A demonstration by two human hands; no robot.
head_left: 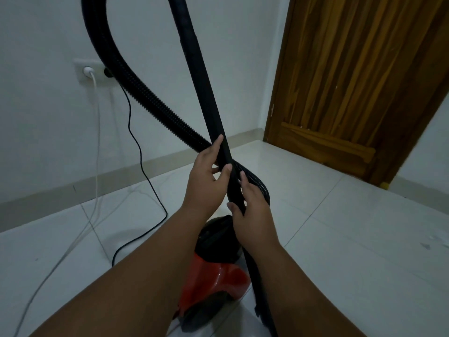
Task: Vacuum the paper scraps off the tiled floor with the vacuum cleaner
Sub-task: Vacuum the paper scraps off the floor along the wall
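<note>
1. The wand (206, 93) of the vacuum cleaner is held in both grips. The left grip (209, 178) is wrapped round it with the forefinger laid up along the tube. The right grip (252, 215) is closed round it just below, and the two are almost touching.
2. The red canister (213, 276) is seen on the tiled floor (352, 251) directly beneath the grips. The corrugated hose (150, 103) is looped down from above and left of the grips, crossed behind the wand at the left grip, and led to the canister just beyond the right grip.
3. Several things could go wrong from here.
   - If the wand is swung out, the hose crossed behind it may be snagged or twisted, and the canister could be dragged or tipped.
   - The black power cord (140, 152), trailing to the left of the grips from the wall socket (88, 71), could be pulled out or run over.
   - The white cable (96, 132) further left could be drawn into the suction end.
4. The wand's long axis is steep but tilted. Above the grips it is carried up, away and leftward out of the top edge. Below the right grip it is carried down just right of the canister and out of the bottom edge.
5. The suction end cannot be seen; it is judged to point at the floor near the feet. A few pale flecks (446, 241), possibly scraps, are seen well to the right of the grips.
</note>
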